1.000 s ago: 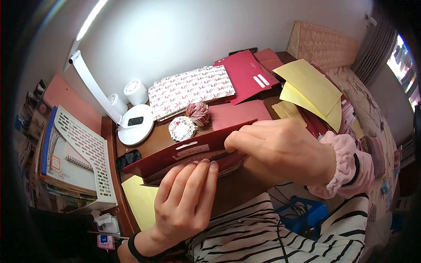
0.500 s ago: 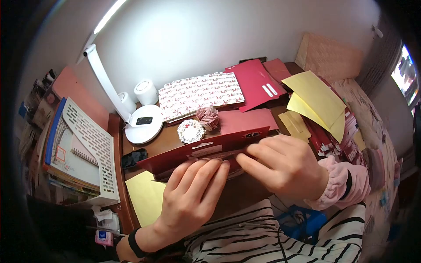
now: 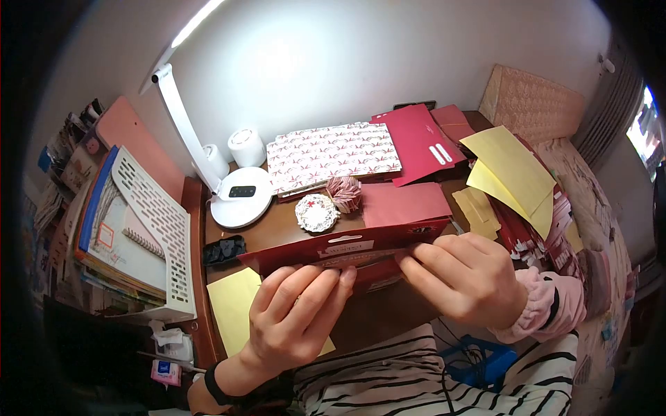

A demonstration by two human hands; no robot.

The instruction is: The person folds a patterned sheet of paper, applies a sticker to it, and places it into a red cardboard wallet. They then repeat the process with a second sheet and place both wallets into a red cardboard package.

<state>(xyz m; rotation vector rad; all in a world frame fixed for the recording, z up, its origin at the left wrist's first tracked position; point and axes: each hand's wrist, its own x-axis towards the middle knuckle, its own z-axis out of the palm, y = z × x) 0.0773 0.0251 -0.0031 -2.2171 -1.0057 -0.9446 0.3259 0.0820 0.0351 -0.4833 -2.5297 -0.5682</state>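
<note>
A dark red card packet (image 3: 397,240), with a hang hole and a white printed label, is held up in front of me above the desk. My left hand (image 3: 291,312) pinches its near lower side, fingertips bent over the edge. At the packet's right part, my right hand (image 3: 475,281) grips it with curled fingers. Its near flap stands partly apart from the back panel, and something printed shows in the gap. A yellow sheet (image 3: 232,305) lies under my left hand. Just beyond the packet are a dull red sheet (image 3: 402,203), a round whitish ornament (image 3: 316,212) and a pink pleated paper bundle (image 3: 344,194).
A white lamp (image 3: 243,208) stands at the back left, beside a white perforated rack (image 3: 182,270) full of papers. A patterned paper stack (image 3: 333,152) and red folders (image 3: 416,142) lie behind. Yellow sheets (image 3: 513,170) cover red packets at right. A black object (image 3: 223,249) sits left.
The view has shifted, so the desk items appear lower and further right. Both hands keep hold of the packet, and more of the print in its gap shows now.
</note>
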